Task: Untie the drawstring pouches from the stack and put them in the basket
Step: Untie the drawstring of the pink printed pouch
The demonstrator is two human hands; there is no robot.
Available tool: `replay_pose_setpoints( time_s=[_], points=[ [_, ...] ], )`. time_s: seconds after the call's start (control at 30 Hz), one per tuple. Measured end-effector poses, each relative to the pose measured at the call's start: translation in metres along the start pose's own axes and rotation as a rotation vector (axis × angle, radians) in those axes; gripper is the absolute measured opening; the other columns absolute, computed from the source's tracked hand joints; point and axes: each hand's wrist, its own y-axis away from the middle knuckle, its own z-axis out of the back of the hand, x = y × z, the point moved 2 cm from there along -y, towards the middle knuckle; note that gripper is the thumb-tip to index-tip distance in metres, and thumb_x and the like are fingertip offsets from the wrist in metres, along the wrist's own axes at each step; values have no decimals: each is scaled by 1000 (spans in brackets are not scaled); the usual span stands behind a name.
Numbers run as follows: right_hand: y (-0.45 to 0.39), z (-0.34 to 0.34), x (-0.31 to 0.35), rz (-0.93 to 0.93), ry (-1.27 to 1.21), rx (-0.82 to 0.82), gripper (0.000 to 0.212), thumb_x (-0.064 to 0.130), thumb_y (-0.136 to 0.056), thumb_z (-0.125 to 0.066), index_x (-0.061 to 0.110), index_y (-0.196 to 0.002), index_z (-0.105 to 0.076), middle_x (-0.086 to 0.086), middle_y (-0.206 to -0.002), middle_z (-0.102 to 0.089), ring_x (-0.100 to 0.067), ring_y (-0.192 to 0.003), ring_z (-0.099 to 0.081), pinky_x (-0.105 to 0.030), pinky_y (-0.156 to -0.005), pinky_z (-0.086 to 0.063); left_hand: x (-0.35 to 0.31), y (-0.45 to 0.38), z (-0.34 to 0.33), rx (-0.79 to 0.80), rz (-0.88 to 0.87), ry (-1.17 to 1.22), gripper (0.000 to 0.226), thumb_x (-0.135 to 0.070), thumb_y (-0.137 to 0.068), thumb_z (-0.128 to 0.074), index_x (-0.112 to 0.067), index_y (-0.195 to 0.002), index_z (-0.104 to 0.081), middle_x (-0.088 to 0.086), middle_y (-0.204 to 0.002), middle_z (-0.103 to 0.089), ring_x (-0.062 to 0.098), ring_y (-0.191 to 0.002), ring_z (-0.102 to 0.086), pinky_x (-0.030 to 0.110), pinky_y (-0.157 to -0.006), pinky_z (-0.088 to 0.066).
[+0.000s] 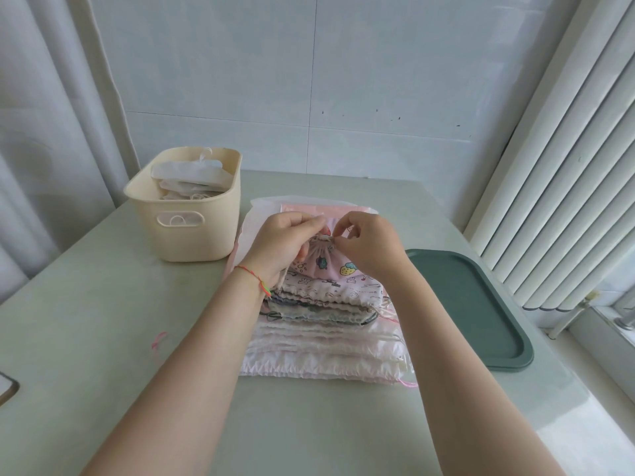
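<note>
**We hold the little pink pouch**

We see a pink pouch [326, 266] with a strawberry on it, on top of the stack [326, 338] in the middle of the table [103, 321]. Our left hand [285, 245] and right hand [367, 245] both pinch its bunched-up neck. The cream basket [182, 214] sits just to the left with white pouches [192, 180] inside. A green tray [481, 314] lies on the right.

Basket [192, 231] left of stack [326, 334]; tray [481, 304] right.
</note>
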Motion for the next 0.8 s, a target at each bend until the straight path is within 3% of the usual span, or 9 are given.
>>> replay_pose_setpoints(
  time_s=[0.07,0.13,0.37,0.43,0.5,0.57,0.63,0.73,0.8],
  points=[
    [-1,1,0,-11,0,8,4,17,-86,-64,20,-85,-65,11,-58,-47,-5,-48,-41,-20,-47,-30,1,0,-3,53,-9,-2,17,-18,-95,-60,-7,-99,-73,0,-43,-47,11,-40,-40,16,-44,-34],
    [-1,3,1,-7,-6,22,5,22,-87,-67,18,-87,-66,11,-60,-47,-4,-49,-41,-17,-45,-28,3,0,-5,44,-15,-9,20,-13,-96,-59,-4,-108,-72,-6,-44,-53,7,-36,-39,14,-43,-33],
    [2,6,7,-19,17,101,41,40,-81,-75,0,-77,-65,-3,-62,-52,-13,-54,-40,-23,-48,-29,7,0,-4,-130,-72,-53,19,-22,-86,-73,-6,-95,-78,-12,-48,-59,-3,-40,-45,10,-49,-39],
    [3,11,9,-56,-38,116,41,39,-85,-69,1,-73,-61,1,-55,-47,-7,-43,-35,-18,-42,-27,6,1,-4,-112,-100,-119,21,-26,-88,-71,-8,-95,-78,-12,-51,-60,-4,-46,-49,10,-55,-40],
    [4,18,11,-93,-144,99,36,36,-89,-65,4,-74,-64,2,-56,-52,-4,-39,-34,-16,-41,-29,7,0,-6,-51,-106,-169,22,-31,-89,-69,-11,-91,-78,-1,-65,-68,0,-60,-56,18,-66,-46],
    [5,24,13,-111,-284,61,33,33,-91,-63,6,-73,-65,4,-61,-60,-5,-44,-38,-18,-46,-33,8,-1,-8,20,-102,-197,12,-31,-87,-71,-21,-90,-78,-3,-84,-75,0,-76,-62,21,-79,-49],
    [7,29,17,-114,-412,35,30,31,-92,-62,9,-71,-65,7,-61,-63,-5,-50,-47,-20,-56,-39,9,-1,-10,54,-143,-284,16,-33,-83,-76,-22,-95,-77,-13,-87,-73,-8,-77,-60,13,-74,-44],
    [9,27,24,-69,-724,112,21,29,-96,-56,15,-92,-72,2,-88,-73,-10,-80,-68,-25,-77,-48,9,-1,-11,5,-154,-336,5,-29,-85,-74,-25,-83,-74,-22,-63,-65,-9,-59,-56,6,-60,-38],
    [8,27,26,-26,-910,138,19,26,-98,-55,21,-110,-68,1,-109,-72,-18,-97,-70,-29,-85,-50,8,0,-12,-21,-149,-370,15,-28,-91,-67,-25,-77,-71,-18,-54,-60,-5,-52,-53,8,-56,-37]
  ],
)
